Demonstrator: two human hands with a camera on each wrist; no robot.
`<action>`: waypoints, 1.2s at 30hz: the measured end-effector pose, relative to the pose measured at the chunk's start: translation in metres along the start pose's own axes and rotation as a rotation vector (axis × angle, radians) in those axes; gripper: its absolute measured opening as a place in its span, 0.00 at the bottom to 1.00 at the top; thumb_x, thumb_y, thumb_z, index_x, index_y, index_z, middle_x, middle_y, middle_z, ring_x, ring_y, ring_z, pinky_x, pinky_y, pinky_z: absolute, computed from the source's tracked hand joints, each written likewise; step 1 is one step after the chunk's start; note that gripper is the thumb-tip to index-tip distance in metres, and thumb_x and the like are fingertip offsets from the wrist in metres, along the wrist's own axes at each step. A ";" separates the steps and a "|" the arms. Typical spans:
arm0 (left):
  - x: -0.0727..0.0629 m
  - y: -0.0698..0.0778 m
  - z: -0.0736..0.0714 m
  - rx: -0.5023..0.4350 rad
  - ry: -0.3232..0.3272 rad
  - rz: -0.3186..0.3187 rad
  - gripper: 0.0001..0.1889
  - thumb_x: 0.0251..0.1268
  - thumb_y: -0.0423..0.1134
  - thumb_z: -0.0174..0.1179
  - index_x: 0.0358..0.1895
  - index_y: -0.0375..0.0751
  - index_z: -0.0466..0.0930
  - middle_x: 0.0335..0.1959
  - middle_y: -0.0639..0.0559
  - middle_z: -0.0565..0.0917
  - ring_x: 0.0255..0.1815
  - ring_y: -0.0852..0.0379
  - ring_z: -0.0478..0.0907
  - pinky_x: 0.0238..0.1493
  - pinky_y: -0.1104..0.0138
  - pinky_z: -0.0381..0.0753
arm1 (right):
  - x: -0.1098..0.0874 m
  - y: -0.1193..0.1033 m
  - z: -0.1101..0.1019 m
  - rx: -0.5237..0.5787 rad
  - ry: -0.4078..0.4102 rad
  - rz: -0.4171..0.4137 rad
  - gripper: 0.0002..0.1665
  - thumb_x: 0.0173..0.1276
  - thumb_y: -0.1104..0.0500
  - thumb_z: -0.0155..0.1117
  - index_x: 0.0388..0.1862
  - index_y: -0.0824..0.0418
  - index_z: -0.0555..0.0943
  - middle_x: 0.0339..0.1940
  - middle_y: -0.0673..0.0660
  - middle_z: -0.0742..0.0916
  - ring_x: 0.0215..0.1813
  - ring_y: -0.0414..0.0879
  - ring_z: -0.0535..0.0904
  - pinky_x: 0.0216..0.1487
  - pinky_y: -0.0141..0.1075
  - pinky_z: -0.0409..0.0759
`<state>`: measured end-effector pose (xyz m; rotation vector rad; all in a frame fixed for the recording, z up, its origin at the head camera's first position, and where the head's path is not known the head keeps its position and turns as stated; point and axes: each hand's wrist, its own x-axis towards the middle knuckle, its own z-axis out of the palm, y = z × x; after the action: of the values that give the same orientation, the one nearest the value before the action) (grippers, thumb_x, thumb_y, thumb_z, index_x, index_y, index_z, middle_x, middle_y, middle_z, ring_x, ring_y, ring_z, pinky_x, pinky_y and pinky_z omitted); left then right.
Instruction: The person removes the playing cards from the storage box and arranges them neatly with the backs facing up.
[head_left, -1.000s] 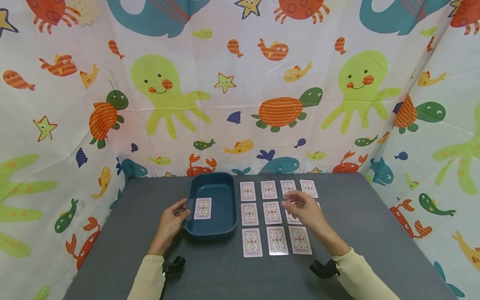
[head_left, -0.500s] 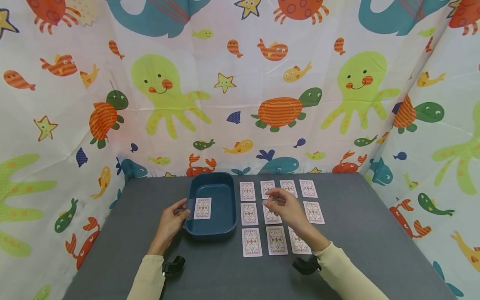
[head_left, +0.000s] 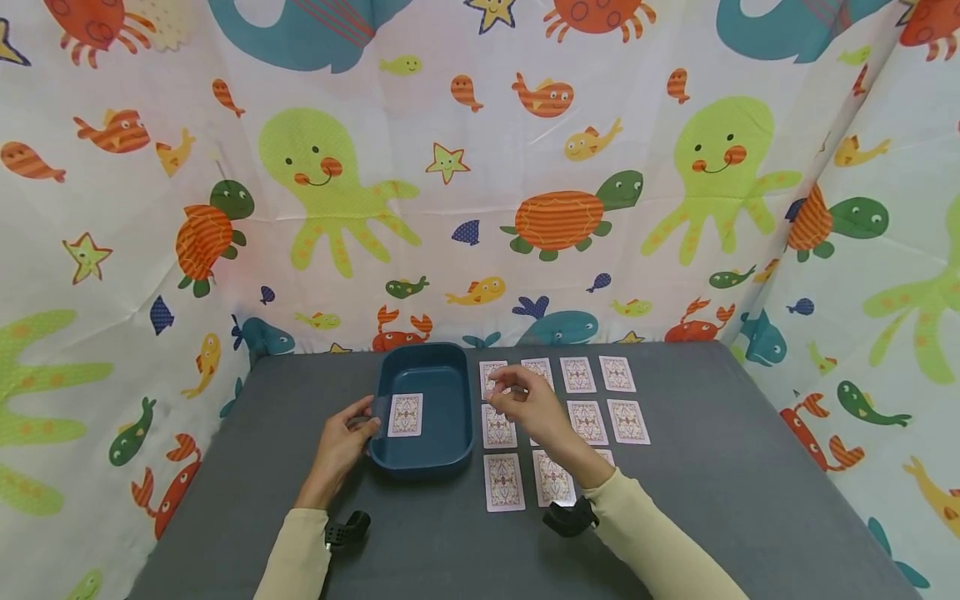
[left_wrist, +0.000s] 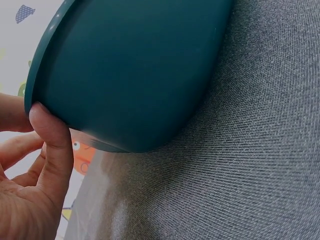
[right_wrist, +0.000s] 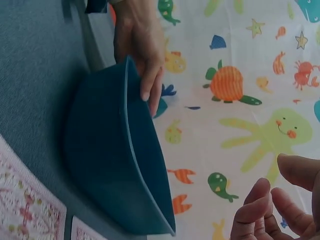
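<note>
My left hand (head_left: 339, 450) pinches the left wall of a dark blue plastic tub (head_left: 423, 473). In the left wrist view its thumb (left_wrist: 50, 125) presses the outside of the tub, near the rim. Inside the tub lies a playing card (head_left: 405, 415), patterned back up. My right hand (head_left: 531, 408) hovers over the left part of the laid-out cards, fingers loosely bent. Nothing shows between its thumb and fingertips in the right wrist view. Under and around it are face-down playing cards (head_left: 504, 483) in three rows, some partly hidden by the hand and forearm.
A grey cloth-covered table (head_left: 705, 500) bears the tub and cards. Behind and at both sides hangs a white curtain (head_left: 420, 242) printed with sea animals. Each wrist wears a black strap device, such as the right wrist device (head_left: 570, 517).
My right hand has moved left across the cards toward the tub, uncovering cards on the right. The left hand, tub and cards have stayed in place.
</note>
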<state>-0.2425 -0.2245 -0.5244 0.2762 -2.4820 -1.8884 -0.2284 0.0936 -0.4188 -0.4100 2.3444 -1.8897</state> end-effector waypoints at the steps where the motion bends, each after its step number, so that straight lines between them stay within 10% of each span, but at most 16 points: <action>1: 0.000 0.000 0.000 -0.001 0.000 0.001 0.27 0.69 0.34 0.58 0.71 0.42 0.68 0.58 0.41 0.71 0.43 0.50 0.75 0.27 0.69 0.76 | 0.001 -0.002 0.002 0.005 -0.006 0.004 0.19 0.68 0.62 0.64 0.57 0.65 0.77 0.42 0.61 0.79 0.31 0.45 0.75 0.34 0.31 0.74; 36: -0.001 0.001 0.000 -0.001 -0.002 -0.010 0.27 0.69 0.35 0.58 0.71 0.43 0.68 0.59 0.40 0.71 0.44 0.48 0.76 0.29 0.69 0.76 | 0.068 0.032 0.084 -0.073 -0.072 0.062 0.20 0.64 0.52 0.70 0.54 0.52 0.79 0.57 0.58 0.83 0.53 0.50 0.81 0.53 0.46 0.79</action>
<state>-0.2417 -0.2242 -0.5230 0.2874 -2.4856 -1.8951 -0.2771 0.0022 -0.4628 -0.4005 2.3567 -1.7373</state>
